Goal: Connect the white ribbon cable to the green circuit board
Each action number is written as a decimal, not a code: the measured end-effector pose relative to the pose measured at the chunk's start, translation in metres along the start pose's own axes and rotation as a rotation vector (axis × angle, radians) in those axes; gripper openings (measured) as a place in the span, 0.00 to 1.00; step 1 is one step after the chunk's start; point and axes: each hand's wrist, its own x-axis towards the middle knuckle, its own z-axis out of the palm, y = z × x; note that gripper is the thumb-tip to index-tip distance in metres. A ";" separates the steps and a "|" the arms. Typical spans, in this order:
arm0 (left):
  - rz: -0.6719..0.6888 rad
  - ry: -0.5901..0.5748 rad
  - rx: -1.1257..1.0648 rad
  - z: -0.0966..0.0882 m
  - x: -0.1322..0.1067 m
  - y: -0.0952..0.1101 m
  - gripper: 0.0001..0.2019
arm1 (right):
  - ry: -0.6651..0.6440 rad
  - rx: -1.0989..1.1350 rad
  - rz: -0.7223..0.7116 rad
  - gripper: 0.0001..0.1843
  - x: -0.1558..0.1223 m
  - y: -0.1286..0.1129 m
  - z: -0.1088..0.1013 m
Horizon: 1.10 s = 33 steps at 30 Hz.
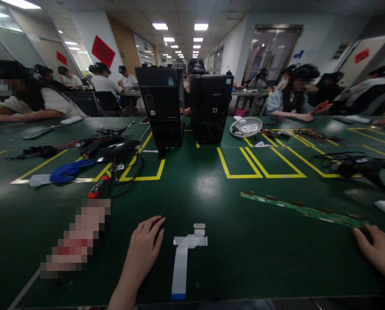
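My left hand (143, 249) rests palm down on the green table, fingers stretched forward and loosely together, holding nothing. Just to its right lies a white flat ribbon cable (183, 258) with a blue end and a short cross piece. My right hand (378, 252) lies at the right edge, fingers spread flat, its fingertips at the near end of a long narrow green circuit board strip (302, 209) that runs diagonally across the table.
Two black computer towers (163, 105) (211, 107) stand at the table's middle back. Cables, a red-handled screwdriver (98, 186) and a blue cloth (68, 171) lie left. A white basket (246, 126) sits behind. Black cabling (357, 165) lies right. Several people sit around.
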 end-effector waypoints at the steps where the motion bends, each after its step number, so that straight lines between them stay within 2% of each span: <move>1: 0.002 0.005 -0.003 0.000 0.000 0.000 0.19 | -0.057 0.042 0.020 0.62 -0.001 -0.011 -0.006; 4: 0.013 0.024 -0.014 0.000 0.000 0.001 0.18 | -0.152 0.147 0.006 0.60 -0.004 -0.046 -0.020; 7: 0.018 0.039 -0.027 -0.001 0.001 0.002 0.18 | -0.163 0.165 -0.075 0.49 -0.007 -0.085 -0.024; 10: 0.019 0.043 -0.037 0.000 0.000 0.002 0.18 | -0.156 0.129 -0.229 0.38 -0.015 -0.127 -0.019; 14: 0.013 0.046 -0.031 0.001 -0.001 0.001 0.18 | -0.103 0.131 -0.395 0.35 -0.044 -0.190 -0.013; 17: 0.020 0.047 -0.027 0.001 -0.001 0.001 0.18 | -0.099 0.180 -0.508 0.34 -0.074 -0.235 -0.016; 20: 0.024 0.043 -0.014 0.001 0.000 0.001 0.18 | -0.109 0.242 -0.618 0.32 -0.097 -0.268 -0.021; 23: 0.024 0.038 -0.006 0.001 0.000 0.001 0.18 | -0.150 0.277 -0.692 0.29 -0.106 -0.283 -0.026; 28: 0.030 0.038 -0.042 0.000 0.000 -0.001 0.18 | -0.214 0.294 -0.710 0.27 -0.102 -0.284 -0.032; 33: 0.160 -0.029 -0.229 -0.009 0.001 0.015 0.17 | -0.204 0.279 -0.717 0.27 -0.101 -0.283 -0.031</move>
